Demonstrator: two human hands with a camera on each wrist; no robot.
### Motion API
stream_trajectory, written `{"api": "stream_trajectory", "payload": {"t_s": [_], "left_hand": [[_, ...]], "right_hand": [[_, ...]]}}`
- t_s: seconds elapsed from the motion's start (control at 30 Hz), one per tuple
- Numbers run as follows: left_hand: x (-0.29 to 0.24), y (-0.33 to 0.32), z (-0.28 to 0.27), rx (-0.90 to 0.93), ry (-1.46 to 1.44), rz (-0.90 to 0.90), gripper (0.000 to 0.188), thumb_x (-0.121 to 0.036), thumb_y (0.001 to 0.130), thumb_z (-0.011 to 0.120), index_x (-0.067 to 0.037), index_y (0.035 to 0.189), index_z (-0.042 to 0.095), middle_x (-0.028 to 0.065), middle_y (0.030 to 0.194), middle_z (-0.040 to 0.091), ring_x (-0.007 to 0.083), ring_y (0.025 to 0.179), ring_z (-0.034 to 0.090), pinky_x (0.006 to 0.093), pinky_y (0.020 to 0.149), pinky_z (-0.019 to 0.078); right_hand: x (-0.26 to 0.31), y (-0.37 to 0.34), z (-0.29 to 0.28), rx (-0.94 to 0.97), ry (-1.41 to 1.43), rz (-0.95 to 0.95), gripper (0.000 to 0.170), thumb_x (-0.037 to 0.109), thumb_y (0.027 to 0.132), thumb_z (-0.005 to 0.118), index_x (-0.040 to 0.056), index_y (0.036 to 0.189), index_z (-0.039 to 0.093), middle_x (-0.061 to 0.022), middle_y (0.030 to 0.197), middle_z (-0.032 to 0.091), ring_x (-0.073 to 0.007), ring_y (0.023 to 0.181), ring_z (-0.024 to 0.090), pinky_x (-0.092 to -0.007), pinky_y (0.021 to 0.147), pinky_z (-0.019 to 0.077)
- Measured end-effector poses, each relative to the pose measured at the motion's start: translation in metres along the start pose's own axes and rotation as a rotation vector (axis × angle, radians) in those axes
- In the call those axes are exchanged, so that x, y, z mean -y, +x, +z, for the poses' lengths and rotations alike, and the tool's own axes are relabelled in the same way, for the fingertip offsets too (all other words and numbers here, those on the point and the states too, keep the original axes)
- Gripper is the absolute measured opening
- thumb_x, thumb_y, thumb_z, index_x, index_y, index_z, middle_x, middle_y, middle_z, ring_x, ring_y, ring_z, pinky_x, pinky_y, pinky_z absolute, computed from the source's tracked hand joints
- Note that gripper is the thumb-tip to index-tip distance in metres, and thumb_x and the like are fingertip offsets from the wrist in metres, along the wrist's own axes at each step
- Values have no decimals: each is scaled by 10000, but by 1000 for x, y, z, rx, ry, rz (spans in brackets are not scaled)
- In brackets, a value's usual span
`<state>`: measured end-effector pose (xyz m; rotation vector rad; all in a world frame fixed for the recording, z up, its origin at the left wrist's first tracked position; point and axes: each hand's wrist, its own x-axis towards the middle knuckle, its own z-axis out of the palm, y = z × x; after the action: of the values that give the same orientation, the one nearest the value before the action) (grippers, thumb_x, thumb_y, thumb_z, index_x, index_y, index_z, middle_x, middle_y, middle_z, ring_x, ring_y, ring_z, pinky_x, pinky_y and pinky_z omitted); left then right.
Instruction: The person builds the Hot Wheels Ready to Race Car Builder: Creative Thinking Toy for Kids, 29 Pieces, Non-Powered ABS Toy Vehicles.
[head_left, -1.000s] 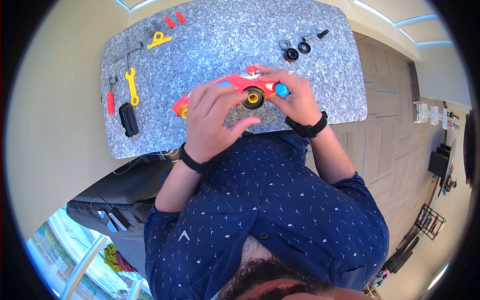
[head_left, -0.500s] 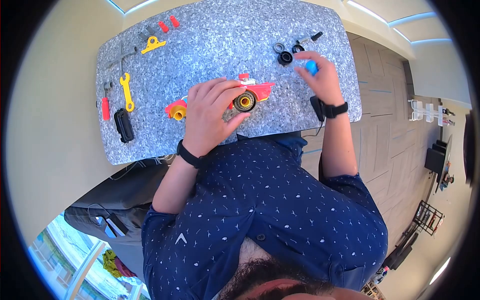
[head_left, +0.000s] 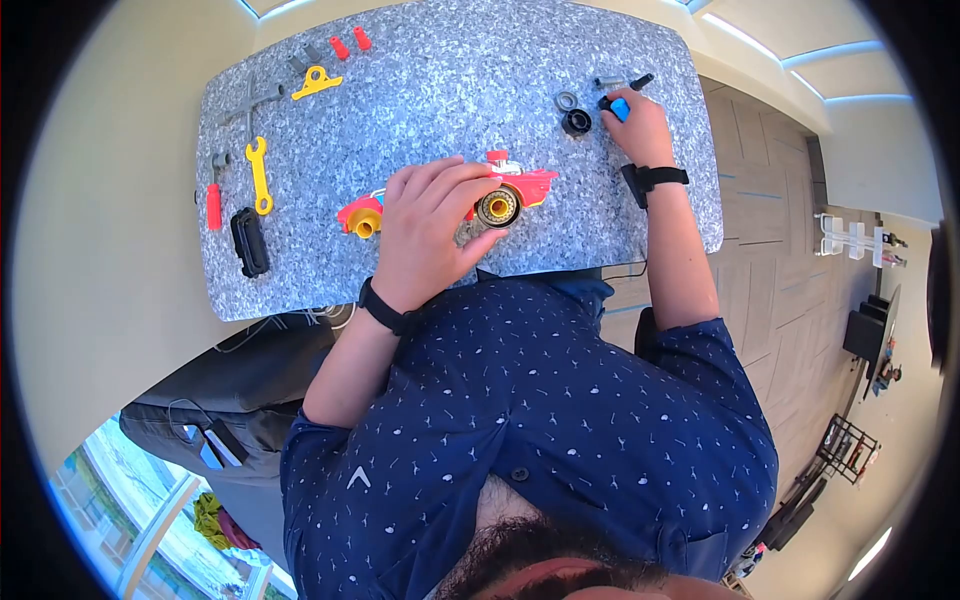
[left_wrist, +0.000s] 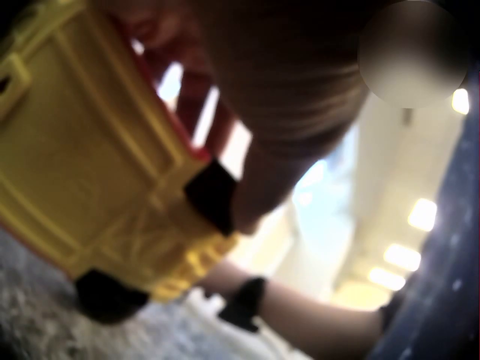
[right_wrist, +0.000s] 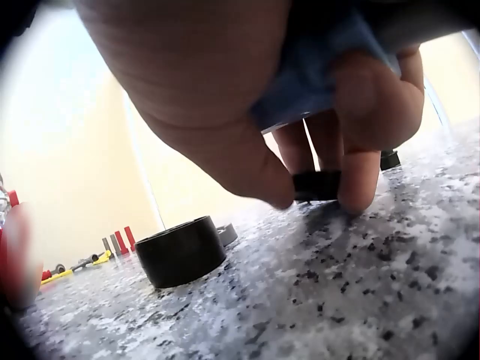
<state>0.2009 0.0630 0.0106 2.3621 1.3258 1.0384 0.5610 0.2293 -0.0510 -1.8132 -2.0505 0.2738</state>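
A red and yellow toy car point(head_left: 535, 190) is held in my left hand point(head_left: 425, 215), with fingers over its top and the thumb low near the rear wheel point(head_left: 498, 207). Its yellow underside point(left_wrist: 82, 165) faces the left wrist camera, tilted, with black wheels at one end. At the table's far right, my right hand point(head_left: 645, 135) pinches a small black toy tire point(right_wrist: 316, 186) between thumb and fingertips, low at the tabletop. A blue piece point(right_wrist: 307, 90) is tucked in the same hand, partly hidden by the fingers.
Beside the right hand stand a wide black wheel point(head_left: 576, 122) and a grey ring point(head_left: 567, 101); a black-tipped grey piece point(head_left: 640, 80) lies beyond. On the left lie a yellow wrench point(head_left: 259, 178), a red-handled tool point(head_left: 214, 205) and a black part point(head_left: 250, 242).
My right hand has left the car's rear and moved to the far right with the blue piece, its fingers closing on the black tire. The left hand stays on the car.
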Motion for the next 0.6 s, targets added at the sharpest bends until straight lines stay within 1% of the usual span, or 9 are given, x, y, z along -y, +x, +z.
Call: {"api": "stream_trajectory", "payload": {"t_s": [0.03,0.1,0.13,0.23,0.33,0.43,0.47,0.53,0.6], "left_hand": [[0,0,0,-2,1,0,533,-302,822,954,-160,1296,756,3,1362,763,277,1344,672,486,1110,453],[0,0,0,-5,3,0,545,-304,822,955,-156,1306,751,5,1357,765,278,1343,676,486,1113,452],[0,0,1,-9,1,-1,566,-301,813,965,-151,1314,749,13,1359,768,282,1336,682,483,1109,458],[1,1,1,-27,-11,-16,626,-301,791,990,-140,1343,742,41,1360,773,294,1321,697,477,1099,472],[3,-2,2,-40,-26,-47,670,-316,783,998,-140,1374,735,75,1348,773,303,1316,701,485,1099,475],[2,1,1,-32,-13,-49,692,-319,778,1003,-137,1388,733,96,1340,772,309,1317,701,491,1101,475],[2,1,1,-31,-11,-48,694,-317,777,1003,-135,1390,732,98,1341,772,310,1317,702,491,1102,475],[2,1,1,-29,-11,-45,703,-312,774,1005,-131,1394,728,101,1343,771,312,1316,702,492,1103,475],[3,-1,2,-27,-14,-42,716,-308,769,1008,-125,1400,723,102,1345,771,315,1316,702,493,1103,475]], "right_hand": [[-3,-2,1,-14,4,6,350,198,915,882,85,1239,813,-220,1106,827,-450,1015,784,-518,931,627],[-15,-7,3,-92,23,11,322,208,944,859,92,1241,813,-230,1070,823,-442,968,791,-498,896,635],[-13,-9,1,-130,35,13,309,212,958,848,95,1241,812,-235,1052,821,-438,945,795,-488,879,639],[-1,-21,-17,-186,264,88,246,165,984,845,73,1209,809,-165,1001,837,-336,877,819,-417,824,640],[39,-39,-46,-52,738,178,182,73,994,836,45,1170,799,-84,1020,831,-207,920,801,-346,836,624],[104,-71,-72,101,856,-33,183,-6,972,839,29,1145,789,-41,1088,818,-153,1000,772,-320,871,615],[111,-77,-71,164,851,-137,187,-2,966,845,28,1142,786,-73,1128,815,-165,1043,773,-325,906,614],[139,-88,-70,223,883,-262,199,7,961,837,55,1148,793,-102,1107,818,-236,1020,803,-356,905,622],[160,-94,-66,252,730,-367,219,-1,934,828,68,1139,792,-121,1118,805,-298,1028,794,-392,897,625]]}}
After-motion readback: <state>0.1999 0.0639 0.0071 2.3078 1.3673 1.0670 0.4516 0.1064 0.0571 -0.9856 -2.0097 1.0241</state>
